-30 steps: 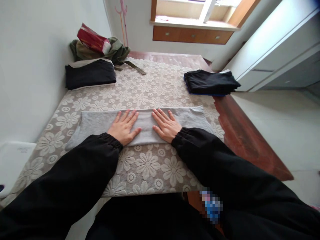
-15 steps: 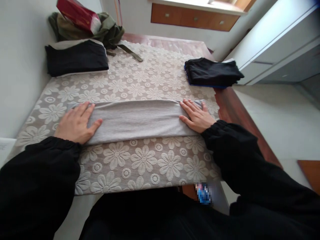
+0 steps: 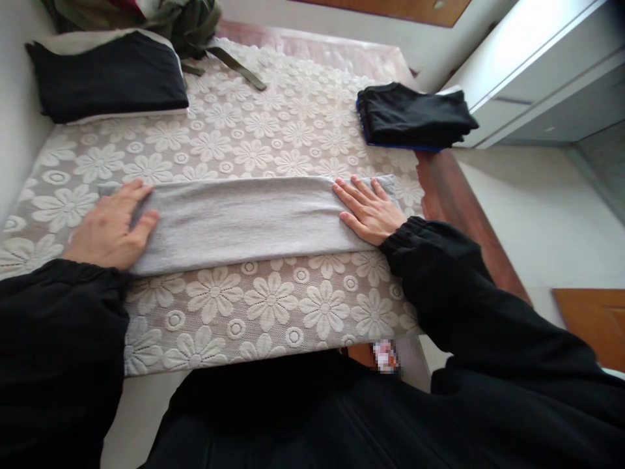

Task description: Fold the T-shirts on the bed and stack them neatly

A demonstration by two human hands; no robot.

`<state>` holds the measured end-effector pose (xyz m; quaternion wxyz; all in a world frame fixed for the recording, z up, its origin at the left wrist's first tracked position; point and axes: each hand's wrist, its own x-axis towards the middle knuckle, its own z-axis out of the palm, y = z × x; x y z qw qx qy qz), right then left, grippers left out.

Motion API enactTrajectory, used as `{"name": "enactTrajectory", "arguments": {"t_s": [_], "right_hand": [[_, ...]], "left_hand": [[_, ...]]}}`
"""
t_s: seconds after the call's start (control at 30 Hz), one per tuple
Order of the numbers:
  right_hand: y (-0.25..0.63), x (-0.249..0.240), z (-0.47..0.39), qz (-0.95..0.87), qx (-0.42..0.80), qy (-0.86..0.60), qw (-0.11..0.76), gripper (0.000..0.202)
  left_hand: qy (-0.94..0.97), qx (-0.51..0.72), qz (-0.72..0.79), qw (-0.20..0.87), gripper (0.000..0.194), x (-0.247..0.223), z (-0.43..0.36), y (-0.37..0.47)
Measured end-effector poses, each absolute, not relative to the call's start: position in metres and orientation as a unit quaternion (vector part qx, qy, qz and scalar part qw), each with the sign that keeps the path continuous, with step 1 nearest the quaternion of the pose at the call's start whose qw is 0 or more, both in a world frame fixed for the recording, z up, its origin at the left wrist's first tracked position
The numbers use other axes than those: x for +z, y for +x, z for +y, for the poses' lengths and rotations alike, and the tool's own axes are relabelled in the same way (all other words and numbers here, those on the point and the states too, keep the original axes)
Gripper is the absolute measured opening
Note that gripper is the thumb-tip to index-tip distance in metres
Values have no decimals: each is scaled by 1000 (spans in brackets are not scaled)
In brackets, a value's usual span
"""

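Observation:
A folded piece of light grey cloth (image 3: 244, 221), perhaps a garment, lies in a long flat strip across the table. My left hand (image 3: 110, 225) rests over its left end, palm down, thumb apart from the fingers. On the right end, my right hand (image 3: 371, 212) is laid flat with its fingers spread. Neither hand grips the fabric. Part of each end of the strip is covered by the hands.
Beneath the strip is a floral lace tablecloth (image 3: 273, 296) on a reddish wooden table (image 3: 469, 234). Folded dark clothes (image 3: 112, 78) lie at the back left by a green bag (image 3: 188, 26). Another folded black stack (image 3: 415, 117) sits near the right edge.
The camera view has shifted, so the table's far side sits higher in the picture. My right fingers are spread a little wider. Both hands remain on the grey cloth.

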<state>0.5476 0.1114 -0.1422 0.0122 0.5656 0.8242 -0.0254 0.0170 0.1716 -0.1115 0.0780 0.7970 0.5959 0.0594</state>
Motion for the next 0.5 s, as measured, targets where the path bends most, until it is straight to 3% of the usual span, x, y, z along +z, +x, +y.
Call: {"name": "enactTrajectory", "arguments": {"t_s": [0.17, 0.27, 0.5], "right_hand": [[546, -142, 112, 823, -22, 567, 21, 73], [545, -143, 110, 822, -13, 569, 17, 73], [542, -143, 108, 820, -1, 573, 9, 74]], "left_hand": [[657, 10, 753, -25, 100, -111, 169, -17], [632, -29, 774, -32, 108, -112, 167, -32], [615, -61, 786, -1, 95, -104, 172, -33]]}}
